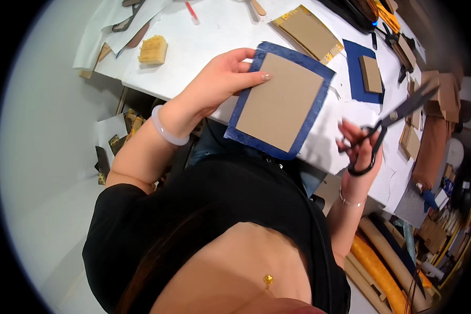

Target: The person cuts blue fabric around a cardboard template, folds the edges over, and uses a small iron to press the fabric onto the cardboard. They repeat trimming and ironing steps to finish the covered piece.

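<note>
My left hand (227,78) grips the upper left edge of a grey-beige rectangular board (280,102), thumb on its face. Dark blue material (304,131) borders the board on all sides, and the piece is held tilted over the table's near edge. To its right, my right hand (362,144) has its fingers in the handle loops of large black scissors (395,114). Their blades point up and to the right, away from the board, and look closed together.
On the white table (209,26) lie a yellow sponge block (153,50), a red pen (191,11) and a board with yellow patterned edges (309,34). A small board (370,74) rests on a blue sheet (353,57). Rolls of material (379,267) lean below right.
</note>
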Available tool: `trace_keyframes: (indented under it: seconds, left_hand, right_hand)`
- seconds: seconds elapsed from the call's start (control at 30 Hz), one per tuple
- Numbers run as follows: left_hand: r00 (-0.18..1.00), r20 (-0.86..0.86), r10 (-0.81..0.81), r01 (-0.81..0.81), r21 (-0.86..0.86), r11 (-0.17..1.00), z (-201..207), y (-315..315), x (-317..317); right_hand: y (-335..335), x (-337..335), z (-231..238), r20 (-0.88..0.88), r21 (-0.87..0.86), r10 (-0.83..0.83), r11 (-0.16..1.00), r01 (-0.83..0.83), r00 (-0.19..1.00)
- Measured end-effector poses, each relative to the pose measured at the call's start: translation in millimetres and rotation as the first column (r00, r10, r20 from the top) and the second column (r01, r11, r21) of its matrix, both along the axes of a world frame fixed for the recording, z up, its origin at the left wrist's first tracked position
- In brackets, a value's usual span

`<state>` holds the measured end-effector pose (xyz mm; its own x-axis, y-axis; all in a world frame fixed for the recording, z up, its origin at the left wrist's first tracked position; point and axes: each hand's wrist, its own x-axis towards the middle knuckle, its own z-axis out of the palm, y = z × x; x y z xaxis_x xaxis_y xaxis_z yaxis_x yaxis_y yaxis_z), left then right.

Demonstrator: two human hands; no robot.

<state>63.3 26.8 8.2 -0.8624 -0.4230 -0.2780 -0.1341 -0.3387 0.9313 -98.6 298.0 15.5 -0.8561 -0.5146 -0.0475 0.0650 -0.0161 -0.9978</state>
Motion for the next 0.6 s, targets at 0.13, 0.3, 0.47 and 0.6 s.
trace_keyframes:
  seconds: [0.13,0.3,0.47,0.6]
  left_hand:
    - [0.981,0.0,-0.194,0.193,-0.089,0.977,23.5,2.5,-21.6]
    - [0.994,0.066,-0.085,0.094,-0.158,0.983,18.7,5.5,-33.8]
    - [0.988,-0.148,-0.053,0.107,0.385,0.917,-3.8,55.3,-40.7]
    - [0.999,-0.047,-0.025,0.041,0.375,0.926,-14.4,73.3,-62.0]
  right_hand:
    - [-26.2,-1.7,-14.4,0.186,0.036,0.066,0.997,-0.073,0.98]
    - [-57.1,1.6,-19.4,0.325,-0.058,-0.021,0.997,0.042,0.945]
    - [-61.4,-20.0,-29.3,0.376,-0.192,-0.229,0.929,0.317,0.898]
    - [-66.9,-21.2,-21.7,0.35,-0.245,-0.275,0.896,0.371,0.895]
